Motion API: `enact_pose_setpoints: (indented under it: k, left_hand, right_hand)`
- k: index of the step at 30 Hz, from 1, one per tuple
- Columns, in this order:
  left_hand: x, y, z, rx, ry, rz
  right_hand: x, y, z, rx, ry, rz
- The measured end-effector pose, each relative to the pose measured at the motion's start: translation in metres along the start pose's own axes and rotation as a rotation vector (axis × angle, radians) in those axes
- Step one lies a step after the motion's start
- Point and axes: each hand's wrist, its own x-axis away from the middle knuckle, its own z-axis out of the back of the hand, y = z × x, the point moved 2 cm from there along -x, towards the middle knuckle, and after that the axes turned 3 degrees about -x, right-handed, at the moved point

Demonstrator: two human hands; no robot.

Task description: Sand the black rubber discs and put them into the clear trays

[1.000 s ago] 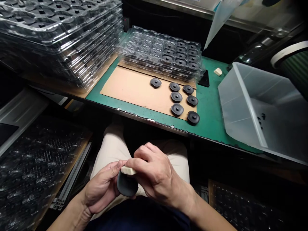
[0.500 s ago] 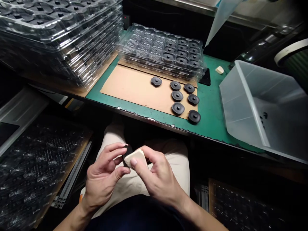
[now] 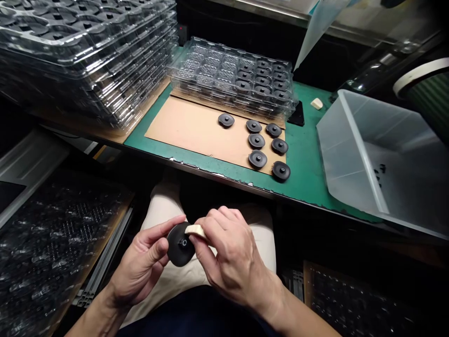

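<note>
Over my lap, my left hand (image 3: 142, 264) pinches a black round disc (image 3: 179, 244) with a small centre hub facing up. My right hand (image 3: 229, 255) grips a small cream-coloured block (image 3: 195, 230) and presses it against the disc's upper right edge. Several more black discs (image 3: 257, 159) lie in two short rows on a brown cardboard sheet (image 3: 196, 128) on the green table. Behind them a clear blister tray (image 3: 231, 77) holds several discs in its right-hand pockets.
A tall stack of clear trays (image 3: 87, 51) stands at the back left. A translucent plastic bin (image 3: 382, 154) sits at the right, and another cream block (image 3: 317, 103) lies near it. Dark trays (image 3: 52, 243) rest on the floor to my left.
The disc has turned so its hub face now points up, held flatter in my left hand. The cream block has shifted from the disc's face to its upper edge.
</note>
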Motion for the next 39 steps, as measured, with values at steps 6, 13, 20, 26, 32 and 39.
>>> enact_pose_setpoints:
  k: [6,13,20,26,32,39]
  left_hand:
    - [0.002,-0.003,-0.006,0.036,-0.046,0.044]
    - [-0.015,0.003,-0.021,-0.137,0.221,0.069]
    - [-0.017,-0.005,-0.022,-0.242,0.069,0.024]
    - [-0.022,-0.014,-0.024,-0.377,0.124,-0.074]
    - [-0.029,-0.019,-0.026,-0.297,0.301,-0.013]
    - [-0.041,-0.019,-0.034,-0.249,0.289,0.059]
  right_hand:
    - [-0.001,0.010,0.001,-0.324,0.064,0.037]
    - [0.021,0.036,-0.024,-0.706,0.003,-0.369]
    - [0.031,0.035,-0.054,-0.812,0.013,-0.430]
    - [0.030,0.029,-0.058,-0.923,0.072,-0.319]
    - [0.030,0.025,-0.058,-0.913,0.078,-0.307]
    - [0.037,0.043,-0.064,-1.130,0.078,-0.475]
